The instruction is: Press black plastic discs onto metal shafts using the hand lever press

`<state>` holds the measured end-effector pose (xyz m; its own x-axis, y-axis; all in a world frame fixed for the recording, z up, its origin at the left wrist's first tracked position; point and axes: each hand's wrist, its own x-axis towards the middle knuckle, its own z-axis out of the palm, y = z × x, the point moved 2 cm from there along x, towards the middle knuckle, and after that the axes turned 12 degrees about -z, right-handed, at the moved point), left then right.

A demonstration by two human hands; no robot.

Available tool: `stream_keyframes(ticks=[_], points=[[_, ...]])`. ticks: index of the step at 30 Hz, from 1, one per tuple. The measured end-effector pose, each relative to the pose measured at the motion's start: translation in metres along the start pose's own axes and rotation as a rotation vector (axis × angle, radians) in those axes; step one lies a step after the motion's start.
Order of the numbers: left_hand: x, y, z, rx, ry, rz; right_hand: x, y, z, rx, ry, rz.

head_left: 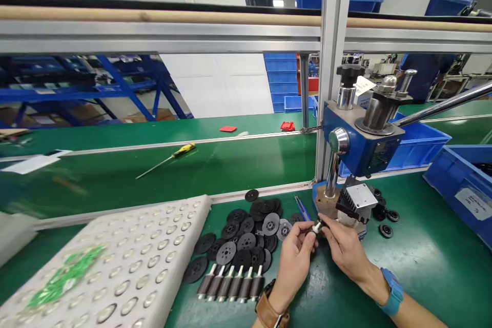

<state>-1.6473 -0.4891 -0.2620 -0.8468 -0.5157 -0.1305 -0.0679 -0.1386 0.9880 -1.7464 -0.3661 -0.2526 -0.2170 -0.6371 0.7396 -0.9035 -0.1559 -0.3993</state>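
My left hand (295, 256) is closed around a small part, with a white shaft end (317, 226) sticking out between thumb and fingers. The rest of that part is mostly hidden by my fingers. Against the tip of the shaft, my right hand (342, 247) pinches a small black piece (321, 221), too covered to make out fully. Both hands meet just in front of the blue hand press (361, 138). Left of them lie a loose pile of black discs (246, 241) and a row of dark rollers with white shafts (230, 286).
A white foam tray (154, 251) with round pockets carries a green bag (67, 277). Small black wheels (386, 230) lie right of the press, near blue bins (461, 184). A blue pen-like tool (302, 208) lies behind my hands; a yellow screwdriver (183, 150) lies farther back.
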Motion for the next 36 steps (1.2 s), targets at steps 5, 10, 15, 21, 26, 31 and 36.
stream_keyframes(ticks=[5, 10, 15, 21, 26, 31, 36], points=[[0.004, 0.0, -0.002, -0.037, -0.04, -0.024, 0.001, 0.004, -0.005, -0.133, -0.126, -0.131], [0.004, -0.001, 0.0, -0.161, -0.078, -0.025, 0.009, 0.0, -0.014, -0.105, -0.187, -0.17], [0.003, 0.005, -0.001, -0.252, -0.138, -0.062, 0.01, -0.002, -0.018, -0.142, -0.307, -0.103], [0.001, 0.007, -0.002, -0.419, -0.204, -0.131, 0.01, -0.014, -0.023, -0.085, 0.036, -0.132], [-0.001, -0.003, 0.007, -0.641, -0.215, -0.33, 0.008, -0.026, -0.016, 0.074, 0.091, -0.115], [-0.004, -0.015, 0.015, -0.725, -0.076, -0.478, 0.008, -0.034, -0.012, 0.044, 0.096, -0.031], [-0.007, -0.016, 0.015, -0.825, -0.095, -0.479, 0.002, -0.031, -0.007, 0.056, 0.124, 0.103]])
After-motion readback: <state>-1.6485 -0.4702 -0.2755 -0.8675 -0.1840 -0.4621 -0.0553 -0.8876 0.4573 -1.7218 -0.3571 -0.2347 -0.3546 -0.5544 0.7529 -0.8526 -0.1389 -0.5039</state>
